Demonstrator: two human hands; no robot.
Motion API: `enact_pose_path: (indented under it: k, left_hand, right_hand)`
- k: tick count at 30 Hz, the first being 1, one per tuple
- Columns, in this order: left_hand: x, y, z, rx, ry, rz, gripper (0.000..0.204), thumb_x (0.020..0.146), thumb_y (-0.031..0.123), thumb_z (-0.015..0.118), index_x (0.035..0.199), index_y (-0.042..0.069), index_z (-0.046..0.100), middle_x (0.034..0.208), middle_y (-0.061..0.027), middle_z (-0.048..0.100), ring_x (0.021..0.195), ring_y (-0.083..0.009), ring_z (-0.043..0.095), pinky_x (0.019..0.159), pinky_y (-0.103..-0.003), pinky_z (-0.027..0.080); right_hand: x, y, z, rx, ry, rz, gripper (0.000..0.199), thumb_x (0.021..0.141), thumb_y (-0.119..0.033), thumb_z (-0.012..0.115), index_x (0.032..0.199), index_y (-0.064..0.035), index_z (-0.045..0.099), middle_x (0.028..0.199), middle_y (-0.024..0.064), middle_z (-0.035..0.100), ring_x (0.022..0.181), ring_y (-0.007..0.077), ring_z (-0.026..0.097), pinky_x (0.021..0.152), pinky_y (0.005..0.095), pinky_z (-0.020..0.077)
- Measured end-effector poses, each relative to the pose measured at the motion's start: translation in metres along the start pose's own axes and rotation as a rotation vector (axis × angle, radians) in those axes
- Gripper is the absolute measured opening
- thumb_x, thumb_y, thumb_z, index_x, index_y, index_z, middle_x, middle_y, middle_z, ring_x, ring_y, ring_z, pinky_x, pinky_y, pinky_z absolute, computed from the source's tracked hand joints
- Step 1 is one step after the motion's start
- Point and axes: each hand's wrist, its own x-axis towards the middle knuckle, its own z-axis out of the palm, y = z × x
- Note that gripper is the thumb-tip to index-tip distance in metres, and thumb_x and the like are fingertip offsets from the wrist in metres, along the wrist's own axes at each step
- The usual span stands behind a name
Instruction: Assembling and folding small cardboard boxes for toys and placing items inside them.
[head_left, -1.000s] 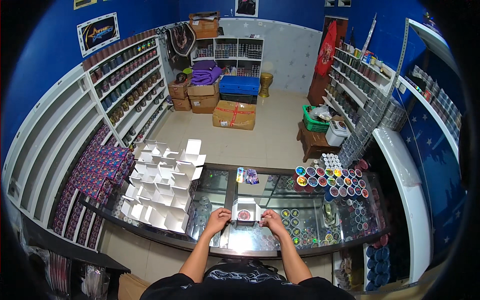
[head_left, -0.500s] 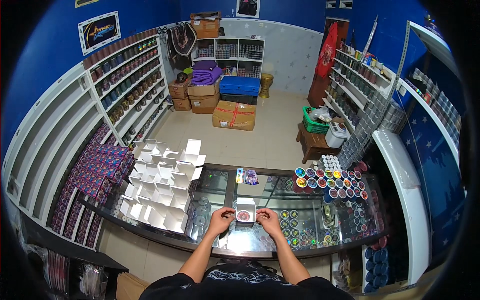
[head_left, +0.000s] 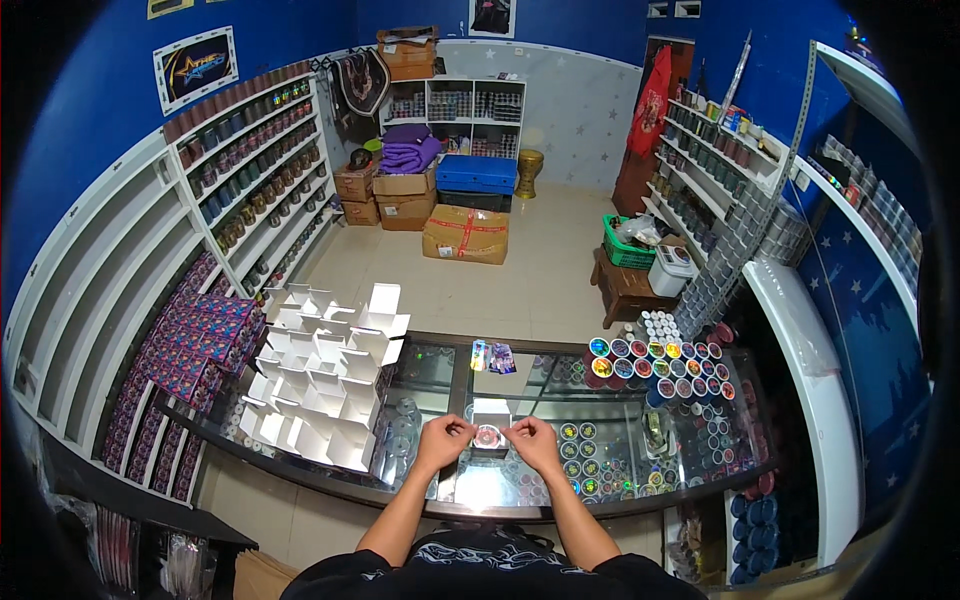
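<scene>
Between the pinching left hand (head_left: 443,441) and right hand (head_left: 533,440) sits a small white open box (head_left: 490,427), reddish inside.

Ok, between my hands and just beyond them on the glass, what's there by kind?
small white box, pinched by left hand and right hand: 1
round red piece in it: 1
small colourful packets: 2
Total: 4

Small box (head_left: 490,420) on glass counter (head_left: 440,375), between hands.
</scene>
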Motion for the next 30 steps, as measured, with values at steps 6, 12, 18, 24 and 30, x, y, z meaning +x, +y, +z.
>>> enact_pose_path:
  k: [6,12,18,24,30]
  left_hand:
    - [0.002,0.025,0.000,0.405,-0.011,0.003,0.029,0.074,0.026,0.071,0.063,0.001,0.060,0.060,-0.0150,0.060,0.056,-0.0275,0.061,0.055,-0.036,0.047]
    - [0.008,0.022,0.010,0.530,-0.101,-0.006,0.029,0.076,0.026,0.054,0.074,-0.001,0.065,0.077,-0.0262,0.063,0.076,-0.0440,0.062,0.073,-0.051,0.050]
    - [0.011,0.021,0.010,0.517,-0.121,-0.020,0.029,0.078,0.026,0.054,0.072,-0.001,0.066,0.077,-0.0266,0.064,0.077,-0.0439,0.063,0.074,-0.050,0.050]
    - [0.015,0.017,0.013,0.522,-0.072,-0.018,0.032,0.077,0.030,0.056,0.071,0.000,0.065,0.074,-0.0257,0.063,0.075,-0.0434,0.062,0.070,-0.050,0.050]
    - [0.010,0.030,0.009,0.553,-0.053,-0.076,0.035,0.073,0.035,0.061,0.066,0.001,0.065,0.072,-0.0249,0.063,0.075,-0.0422,0.063,0.069,-0.049,0.050]
  right_hand:
    - [0.001,-0.033,0.001,-0.579,-0.002,0.087,0.038,0.074,-0.036,0.072,0.061,-0.0029,0.057,0.059,0.0143,0.060,0.057,0.0268,0.061,0.057,0.0383,0.0480]
    - [0.007,-0.021,0.006,-0.612,-0.047,0.009,0.027,0.075,-0.025,0.059,0.068,0.0003,0.062,0.068,0.0238,0.062,0.070,0.0407,0.063,0.066,0.0481,0.0490]
    - [0.008,-0.029,0.005,-0.616,-0.079,0.057,0.028,0.077,-0.027,0.058,0.069,-0.0003,0.064,0.069,0.0236,0.062,0.070,0.0413,0.063,0.066,0.0476,0.0490]
    - [0.011,-0.026,0.005,-0.624,-0.065,0.018,0.033,0.080,-0.031,0.056,0.072,-0.0013,0.066,0.072,0.0231,0.063,0.072,0.0409,0.063,0.067,0.0482,0.0489]
    - [0.010,-0.027,0.002,-0.645,-0.055,0.046,0.035,0.078,-0.034,0.059,0.066,-0.0015,0.066,0.067,0.0218,0.063,0.069,0.0396,0.063,0.065,0.0468,0.0490]
